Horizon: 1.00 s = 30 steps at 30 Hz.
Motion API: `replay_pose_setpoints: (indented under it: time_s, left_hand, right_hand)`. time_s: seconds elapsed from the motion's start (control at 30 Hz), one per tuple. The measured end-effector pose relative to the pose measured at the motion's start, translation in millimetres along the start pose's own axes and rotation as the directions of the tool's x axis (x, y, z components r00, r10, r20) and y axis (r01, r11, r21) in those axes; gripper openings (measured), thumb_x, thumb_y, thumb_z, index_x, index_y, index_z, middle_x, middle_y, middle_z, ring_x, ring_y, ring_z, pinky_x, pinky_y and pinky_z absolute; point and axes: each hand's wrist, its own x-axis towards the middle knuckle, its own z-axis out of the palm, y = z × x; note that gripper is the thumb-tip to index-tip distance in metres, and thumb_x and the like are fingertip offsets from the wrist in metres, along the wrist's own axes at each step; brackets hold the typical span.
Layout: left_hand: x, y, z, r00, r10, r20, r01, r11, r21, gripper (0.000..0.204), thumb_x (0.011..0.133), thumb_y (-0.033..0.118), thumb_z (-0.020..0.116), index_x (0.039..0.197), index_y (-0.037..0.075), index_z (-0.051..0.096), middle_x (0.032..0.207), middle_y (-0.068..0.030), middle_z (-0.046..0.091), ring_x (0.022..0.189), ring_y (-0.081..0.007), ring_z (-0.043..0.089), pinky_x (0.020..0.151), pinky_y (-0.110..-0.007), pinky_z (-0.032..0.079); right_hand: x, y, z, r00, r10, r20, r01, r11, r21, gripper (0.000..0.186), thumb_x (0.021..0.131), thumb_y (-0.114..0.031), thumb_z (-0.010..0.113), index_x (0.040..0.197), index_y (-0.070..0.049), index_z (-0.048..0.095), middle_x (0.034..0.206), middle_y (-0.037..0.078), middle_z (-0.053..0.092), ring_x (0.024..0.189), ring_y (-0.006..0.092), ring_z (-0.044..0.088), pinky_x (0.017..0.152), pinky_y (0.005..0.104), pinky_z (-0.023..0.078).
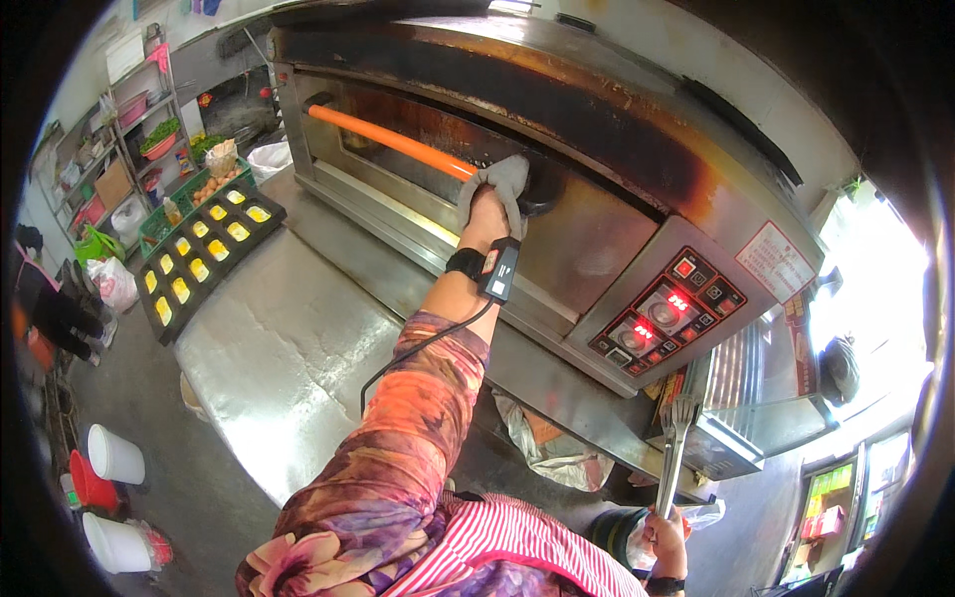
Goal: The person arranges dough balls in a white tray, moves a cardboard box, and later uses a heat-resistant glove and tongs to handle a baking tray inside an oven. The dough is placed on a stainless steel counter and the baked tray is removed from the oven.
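My left hand point(486, 218) reaches up to the front of a stained steel deck oven point(587, 239). A grey cloth point(508, 178) covers its fingers, and it is closed at the right end of the orange door handle point(388, 142). The oven door looks closed; light shows along its lower edge. Low on the right, my right hand point(665, 535) grips a pair of metal tongs point(673, 453), their tips pointing up and away from me.
A black baking mould point(221, 261) with several yellow-and-white filled cups lies at the left on the steel table point(288, 328). Behind it stands a green crate point(159, 221) with eggs. The oven's control panel point(665, 314) glows red. White buckets point(116, 455) stand on the floor.
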Motion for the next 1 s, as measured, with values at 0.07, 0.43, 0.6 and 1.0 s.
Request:
replay_pose_setpoints:
  time_s: [0.07,0.43,0.6,1.0]
  left_hand:
    - [27.6,-30.5,-31.8,0.553,0.488,0.675,-0.348,0.872,-0.345,0.013,0.087,0.006,0.048,0.093,0.003,0.059,0.076,-0.0160,0.059,0.067,-0.0273,0.059,0.053,-0.035,0.050]
    - [39.1,-90.6,-176.3,0.500,0.348,0.793,-0.232,0.936,-0.265,0.018,0.090,0.029,0.057,0.095,0.012,0.056,0.085,-0.0011,0.059,0.074,-0.0195,0.057,0.057,-0.033,0.046]
    - [93.8,-143.6,-206.1,0.436,0.306,0.847,-0.063,0.949,-0.310,0.028,0.096,0.028,0.047,0.119,0.014,0.053,0.115,-0.0046,0.058,0.102,-0.0218,0.055,0.078,-0.041,0.047]
    - [215.3,-216.6,-236.2,0.004,0.459,0.888,-0.956,-0.258,0.138,0.034,0.081,0.022,0.058,0.111,0.005,0.064,0.116,-0.0175,0.060,0.109,-0.0340,0.056,0.091,-0.038,0.045]
  right_hand:
    - [-6.9,-5.2,0.4,0.998,-0.017,0.063,0.013,0.998,0.061,0.030,0.068,0.002,0.055,0.097,-0.003,0.050,0.059,0.004,0.046,0.040,0.0140,0.042,0.036,0.0286,0.035]
    - [-25.8,-24.5,-12.0,0.951,-0.178,0.253,0.123,0.968,0.219,0.029,0.070,0.000,0.060,0.097,-0.003,0.053,0.058,0.002,0.046,0.041,0.0133,0.042,0.038,0.0281,0.036]
    - [-25.1,-31.4,-11.1,0.931,-0.179,0.319,0.100,0.964,0.248,0.026,0.071,-0.004,0.064,0.095,-0.003,0.054,0.057,0.003,0.047,0.042,0.0134,0.043,0.039,0.0278,0.037]
    - [-7.6,-33.1,-0.4,0.873,-0.230,0.430,0.140,0.963,0.230,0.030,0.071,-0.010,0.069,0.096,-0.001,0.054,0.059,0.006,0.050,0.044,0.0150,0.046,0.041,0.0282,0.039]
